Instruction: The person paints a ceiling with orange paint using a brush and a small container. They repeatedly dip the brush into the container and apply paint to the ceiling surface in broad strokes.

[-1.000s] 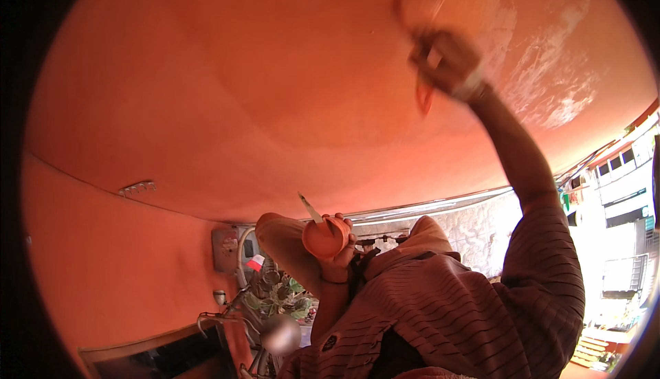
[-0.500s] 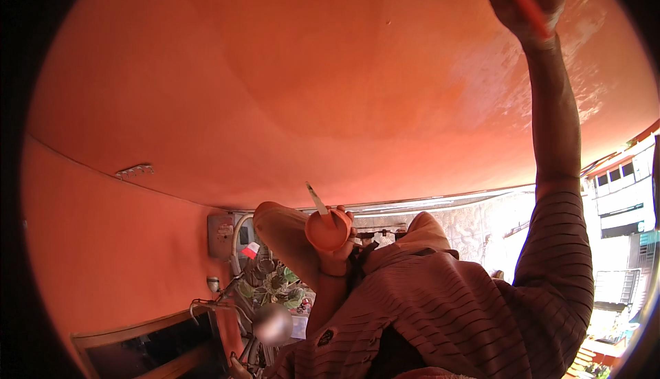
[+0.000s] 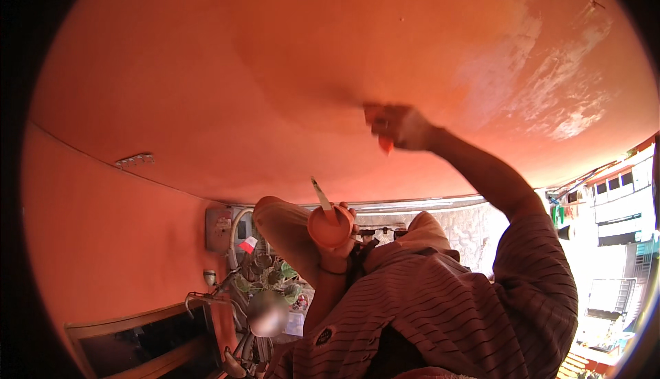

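My right hand is raised against the orange painted wall, its fingers closed on a red-handled tool, probably a brush; motion blurs its working end. Low in the middle, my left hand grips a small round container of orange paint, with a pale flat stick leaning up out of it. My bent legs in pale trousers show behind the container. Glossy, patchy marks cover the wall to the right of my raised hand.
A side wall with a dark framed panel, a grey box, leafy plants, bicycle-like metal parts and a blurred round shape are at lower left. A hook rail is on the wall. Bright railings stand at the right.
My right hand swung up to the upper right, then came back down and left with the tool. My left hand keeps hold of the container, shifting only slightly.
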`<state>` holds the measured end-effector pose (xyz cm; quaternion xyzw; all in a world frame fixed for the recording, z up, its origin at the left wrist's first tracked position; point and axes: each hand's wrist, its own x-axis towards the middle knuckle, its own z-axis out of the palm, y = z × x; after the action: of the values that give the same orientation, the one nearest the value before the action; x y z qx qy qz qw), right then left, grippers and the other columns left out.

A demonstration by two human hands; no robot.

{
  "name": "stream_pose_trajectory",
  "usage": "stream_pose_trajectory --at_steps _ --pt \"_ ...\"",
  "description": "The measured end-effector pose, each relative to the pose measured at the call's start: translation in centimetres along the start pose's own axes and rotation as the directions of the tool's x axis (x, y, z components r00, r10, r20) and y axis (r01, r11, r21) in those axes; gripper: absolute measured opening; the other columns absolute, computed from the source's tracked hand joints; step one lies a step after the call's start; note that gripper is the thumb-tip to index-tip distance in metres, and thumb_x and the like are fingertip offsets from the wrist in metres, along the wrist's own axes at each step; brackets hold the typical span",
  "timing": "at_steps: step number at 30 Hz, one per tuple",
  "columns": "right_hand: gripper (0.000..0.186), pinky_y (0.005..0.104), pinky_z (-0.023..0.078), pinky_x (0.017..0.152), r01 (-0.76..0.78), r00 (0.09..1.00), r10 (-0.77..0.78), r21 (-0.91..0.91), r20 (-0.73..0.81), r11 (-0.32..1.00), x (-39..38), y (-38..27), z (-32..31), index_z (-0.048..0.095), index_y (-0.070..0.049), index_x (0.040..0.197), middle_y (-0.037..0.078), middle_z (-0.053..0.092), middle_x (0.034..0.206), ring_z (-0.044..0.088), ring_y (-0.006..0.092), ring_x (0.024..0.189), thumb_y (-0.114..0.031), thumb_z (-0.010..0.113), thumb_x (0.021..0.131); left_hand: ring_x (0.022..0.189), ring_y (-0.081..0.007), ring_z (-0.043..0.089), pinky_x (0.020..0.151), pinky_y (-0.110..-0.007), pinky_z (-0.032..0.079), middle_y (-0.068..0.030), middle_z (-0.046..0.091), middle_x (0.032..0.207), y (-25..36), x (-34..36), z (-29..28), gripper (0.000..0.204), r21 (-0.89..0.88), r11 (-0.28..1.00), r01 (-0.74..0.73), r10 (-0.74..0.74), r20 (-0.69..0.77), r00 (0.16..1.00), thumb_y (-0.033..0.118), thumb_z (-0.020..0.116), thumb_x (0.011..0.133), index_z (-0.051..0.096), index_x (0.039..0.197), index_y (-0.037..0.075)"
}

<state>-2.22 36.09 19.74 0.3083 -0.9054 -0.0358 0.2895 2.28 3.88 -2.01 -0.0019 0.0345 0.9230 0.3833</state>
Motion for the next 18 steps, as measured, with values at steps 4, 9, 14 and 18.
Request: stream_pose_trajectory --at_steps 4,9,14,18 --pt "0.008 0.0340 0.055 0.069 -0.254 0.914 0.314 0.244 -0.255 0.936 4.9 5.8 -10.0 0.068 -0.004 0.090 0.009 0.071 0.091 0.069 0.0279 0.082 -0.001 0.075 0.088 0.121 -0.0394 0.061 0.078 -0.046 0.059 -0.0136 0.063 0.135 0.0 0.1 0.2 0.050 -0.009 1.000 -0.002 0.001 -0.046 0.999 0.050 0.059 0.100 0.062 0.136 0.017" --pt "0.019 0.0298 0.047 0.051 -0.045 0.714 -0.315 -0.491 -0.625 0.870 9.0 6.8 -18.2 0.072 -0.007 0.081 0.007 0.073 0.084 0.062 0.0139 0.068 -0.023 0.077 0.090 0.123 -0.0383 0.060 0.080 -0.046 0.057 -0.0127 0.062 0.134 0.2 0.1 0.5 0.046 -0.038 0.999 0.009 -0.012 -0.077 0.997 0.048 0.057 0.101 0.063 0.135 0.017" --pt "0.008 0.0351 0.056 0.072 -0.042 0.913 -0.184 -0.531 -0.364 0.846 3.9 5.2 -11.5 0.073 -0.009 0.084 0.006 0.072 0.093 0.067 0.0209 0.086 -0.012 0.079 0.080 0.127 -0.0381 0.058 0.083 -0.048 0.057 -0.0144 0.060 0.136 0.1 0.0 0.8 0.046 -0.075 0.997 0.022 -0.025 -0.034 0.999 0.048 0.057 0.102 0.062 0.136 0.016" --pt "0.017 0.0341 0.057 0.086 -0.083 0.957 -0.048 -0.428 -0.285 0.900 -4.8 2.3 0.1 0.064 -0.018 0.081 0.000 0.071 0.104 0.069 0.0188 0.100 -0.023 0.070 0.066 0.127 -0.0383 0.057 0.083 -0.049 0.059 -0.0148 0.060 0.136 0.1 -0.1 1.0 0.047 -0.076 0.997 0.025 -0.027 -0.022 0.999 0.047 0.058 0.102 0.059 0.137 0.016"
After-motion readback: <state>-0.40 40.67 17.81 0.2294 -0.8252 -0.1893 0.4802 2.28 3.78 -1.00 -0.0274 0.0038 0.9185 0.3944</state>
